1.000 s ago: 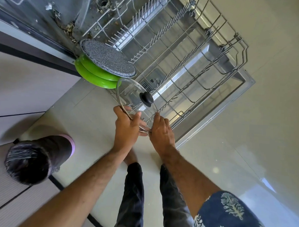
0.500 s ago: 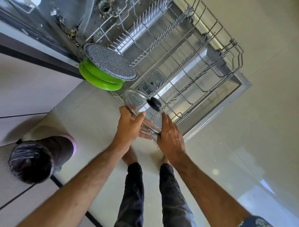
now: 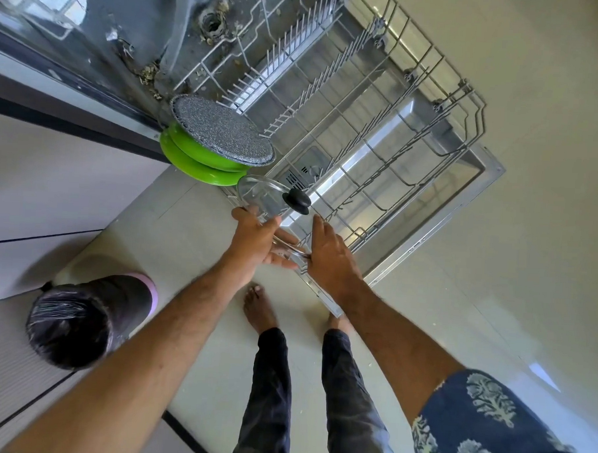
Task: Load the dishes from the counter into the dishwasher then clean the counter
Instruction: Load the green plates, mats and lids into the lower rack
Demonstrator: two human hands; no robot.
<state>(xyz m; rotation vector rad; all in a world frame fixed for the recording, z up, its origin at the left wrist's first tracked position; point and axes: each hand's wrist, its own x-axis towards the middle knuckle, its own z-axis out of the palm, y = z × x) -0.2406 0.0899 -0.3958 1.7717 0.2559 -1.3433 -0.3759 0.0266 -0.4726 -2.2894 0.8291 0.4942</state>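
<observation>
Two hands meet at the near rim of a glass lid (image 3: 263,197) with a black knob (image 3: 297,200). We find the left hand (image 3: 259,240) under the lid's near-left edge, fingers extended and loosely spread, thumb up against the rim; whether it bears the lid's weight we cannot tell. The right hand (image 3: 328,258) lies flat against the lid's right edge, fingers straight, gripping nothing.

Left of these, a bin (image 3: 81,319) lined with a black bag stands on the floor. The lid leans in the near-left corner of the pulled-out lower dishwasher rack (image 3: 443,106), just beside two green pans (image 3: 205,153) with speckled grey bases, standing on edge at the rack's left end. We note that the rest of the rack carries only bare tines.
</observation>
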